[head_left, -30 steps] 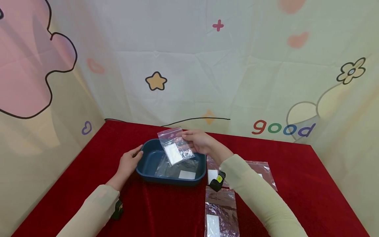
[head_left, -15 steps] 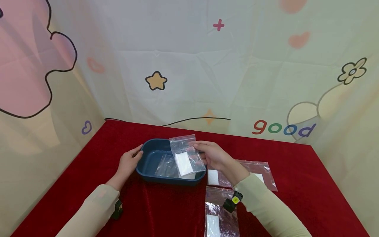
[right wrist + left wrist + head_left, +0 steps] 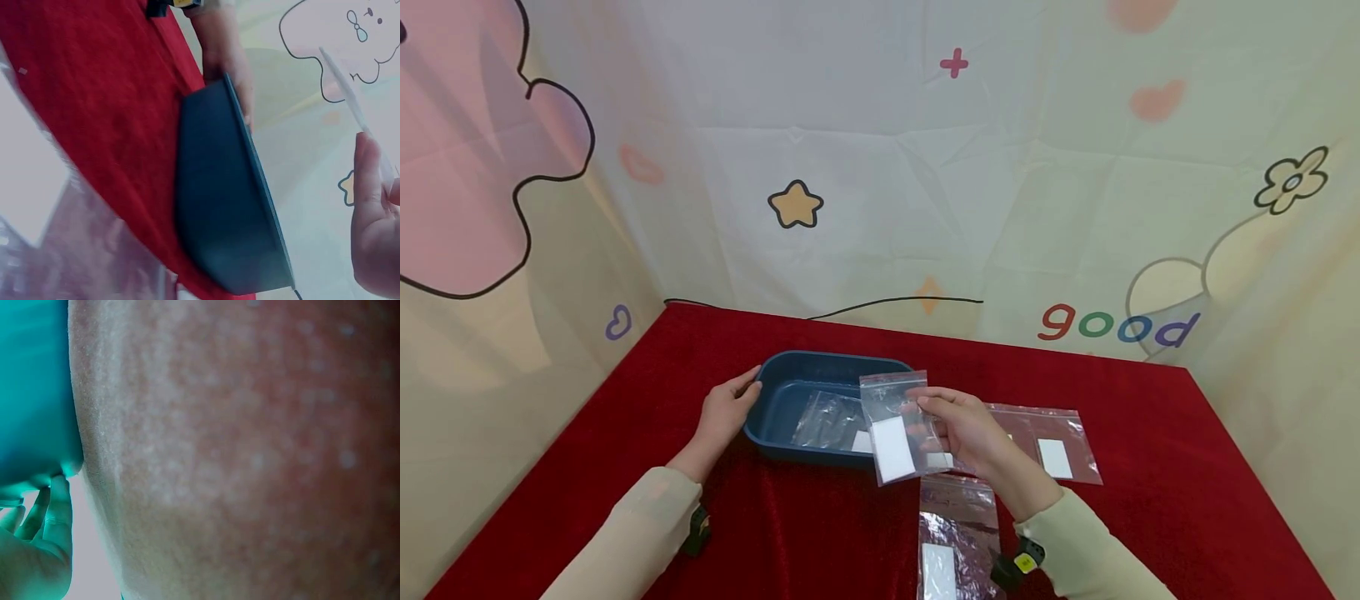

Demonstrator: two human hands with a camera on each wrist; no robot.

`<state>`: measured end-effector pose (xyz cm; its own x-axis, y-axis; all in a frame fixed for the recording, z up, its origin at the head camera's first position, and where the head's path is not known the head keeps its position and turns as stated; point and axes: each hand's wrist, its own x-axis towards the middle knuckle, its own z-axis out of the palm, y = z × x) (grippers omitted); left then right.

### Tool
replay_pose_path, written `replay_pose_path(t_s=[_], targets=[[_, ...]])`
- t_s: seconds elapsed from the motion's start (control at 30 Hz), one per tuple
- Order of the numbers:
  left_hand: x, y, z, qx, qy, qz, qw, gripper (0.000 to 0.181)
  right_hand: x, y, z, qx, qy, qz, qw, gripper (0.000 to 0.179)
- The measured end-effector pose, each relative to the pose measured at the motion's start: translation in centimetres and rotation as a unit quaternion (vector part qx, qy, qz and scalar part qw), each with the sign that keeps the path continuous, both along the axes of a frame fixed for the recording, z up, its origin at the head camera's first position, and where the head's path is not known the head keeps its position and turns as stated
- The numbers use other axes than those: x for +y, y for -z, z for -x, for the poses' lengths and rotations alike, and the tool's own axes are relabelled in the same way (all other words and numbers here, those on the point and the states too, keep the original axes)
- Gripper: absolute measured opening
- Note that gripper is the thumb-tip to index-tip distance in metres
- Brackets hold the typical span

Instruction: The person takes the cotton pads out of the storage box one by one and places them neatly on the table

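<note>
My right hand [image 3: 964, 427] pinches a small clear zip-lock bag [image 3: 891, 404] with a white label by its right side. The bag hangs over the right front corner of a dark blue plastic bin [image 3: 820, 457]. In the right wrist view the same bag [image 3: 347, 84] appears edge-on between thumb and fingers. At the bin's left end my left hand [image 3: 724, 415] holds the rim; the left wrist view shows its fingertips [image 3: 59, 494] against the bin's wall. Inside the bin lies another clear bag [image 3: 826, 419], its label partly covered by the held one.
Right of the bin, labelled zip-lock bags lie on the red cloth [image 3: 820, 533]: one at the right [image 3: 1075, 433], one in front [image 3: 958, 508], and one partly hidden behind my right hand. A printed curtain [image 3: 880, 233] encloses the table's back and sides.
My right hand has carried the pinched bag from above the bin rightward and toward me, over its right front corner. The left hand and the bin have stayed put.
</note>
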<state>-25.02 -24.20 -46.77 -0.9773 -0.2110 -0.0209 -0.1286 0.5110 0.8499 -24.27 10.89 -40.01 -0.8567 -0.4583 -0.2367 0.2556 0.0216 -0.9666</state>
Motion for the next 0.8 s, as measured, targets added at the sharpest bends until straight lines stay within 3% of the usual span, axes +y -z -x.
replay_pose_path(t_s=[0.4,0.63,0.8], targets=[[-0.3,0.1,0.3,-0.007,-0.001,-0.008,0.9999,0.049,3.2,2.1,-3.1,-0.022,0.015,-0.015,0.9995,0.039],[-0.3,0.2,0.3,-0.009,0.000,-0.010,0.9999,0.049,5.5,3.2,-4.1,-0.038,0.016,-0.008,0.9991,0.026],[-0.2,0.2,0.4,-0.006,0.003,-0.005,1.0000,0.050,7.9,4.0,-4.5,-0.048,0.000,0.012,0.9988,0.027]])
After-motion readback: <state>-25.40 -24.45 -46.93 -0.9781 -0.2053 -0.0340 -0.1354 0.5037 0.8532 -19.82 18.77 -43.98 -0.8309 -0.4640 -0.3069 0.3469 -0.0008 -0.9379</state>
